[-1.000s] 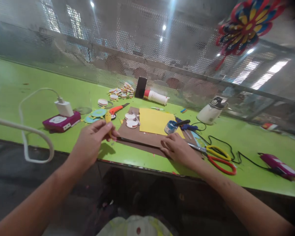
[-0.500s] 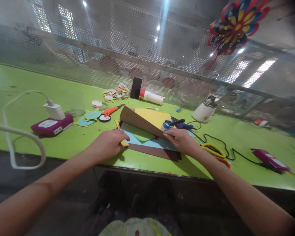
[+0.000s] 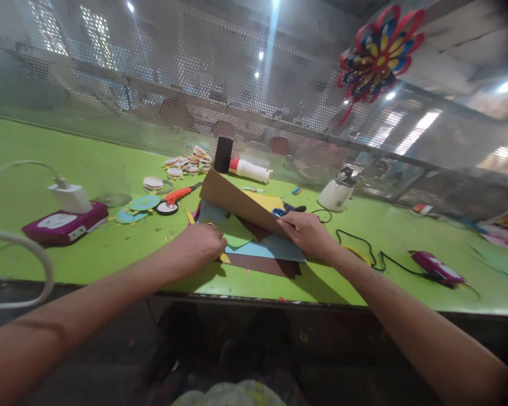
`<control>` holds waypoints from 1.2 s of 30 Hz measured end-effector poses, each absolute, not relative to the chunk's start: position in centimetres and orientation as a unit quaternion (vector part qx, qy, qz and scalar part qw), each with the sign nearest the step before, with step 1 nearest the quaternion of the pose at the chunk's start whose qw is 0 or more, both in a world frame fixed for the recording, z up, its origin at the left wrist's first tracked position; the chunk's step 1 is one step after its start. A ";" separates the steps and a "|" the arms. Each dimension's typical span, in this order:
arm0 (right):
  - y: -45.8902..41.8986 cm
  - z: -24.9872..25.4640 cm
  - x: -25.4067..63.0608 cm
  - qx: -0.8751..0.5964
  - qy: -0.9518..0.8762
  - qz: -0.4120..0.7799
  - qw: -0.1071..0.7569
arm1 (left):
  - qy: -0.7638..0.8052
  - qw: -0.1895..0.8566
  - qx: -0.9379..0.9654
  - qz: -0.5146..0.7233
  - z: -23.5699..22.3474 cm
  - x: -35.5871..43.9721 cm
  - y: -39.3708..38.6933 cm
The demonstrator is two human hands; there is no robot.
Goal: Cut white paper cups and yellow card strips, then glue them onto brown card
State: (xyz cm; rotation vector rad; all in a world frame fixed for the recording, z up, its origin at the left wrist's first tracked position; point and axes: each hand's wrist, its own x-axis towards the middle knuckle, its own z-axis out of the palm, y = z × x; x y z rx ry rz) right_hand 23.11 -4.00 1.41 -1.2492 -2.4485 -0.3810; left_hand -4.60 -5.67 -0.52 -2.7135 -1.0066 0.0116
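Note:
My right hand (image 3: 307,232) pinches the lower right edge of a brown paper sheet (image 3: 237,200), which is lifted and tilted up on its left side. Below it lie a green paper piece (image 3: 237,232), a light blue sheet (image 3: 265,248) and a dark brown sheet (image 3: 258,265). My left hand (image 3: 201,245) is closed at the left edge of this stack, its fingers curled over a yellow strip (image 3: 224,258); most of the strip is hidden by the hand. Behind the raised sheet a yellow sheet (image 3: 268,201) shows in part.
An orange cutter knife (image 3: 178,195), blue paper discs (image 3: 145,203) and a purple power strip (image 3: 68,224) lie left. Behind stand a phone (image 3: 224,154), a white-and-red roll (image 3: 252,170) and a pile of small pieces (image 3: 189,162). Right are a white bottle (image 3: 336,193) and a black cord (image 3: 366,241).
The view has shifted, so the table things sit further left. My left hand has moved right over the papers with the yellow strip. My right hand still holds the brown sheet, now raised higher.

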 end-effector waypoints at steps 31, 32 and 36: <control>-3.6 -0.4 23.1 -0.480 -0.835 -0.127 0.237 | -0.437 0.081 -0.894 -0.049 -2.7 -5.9 -4.2; -3.6 -0.5 23.1 -0.479 -0.836 -0.124 0.238 | -0.441 0.077 -0.892 -0.059 -2.8 -6.1 -4.3; -3.6 -0.7 23.2 -0.481 -0.833 -0.118 0.246 | -0.447 0.051 -0.890 -0.075 -2.9 -6.4 -4.1</control>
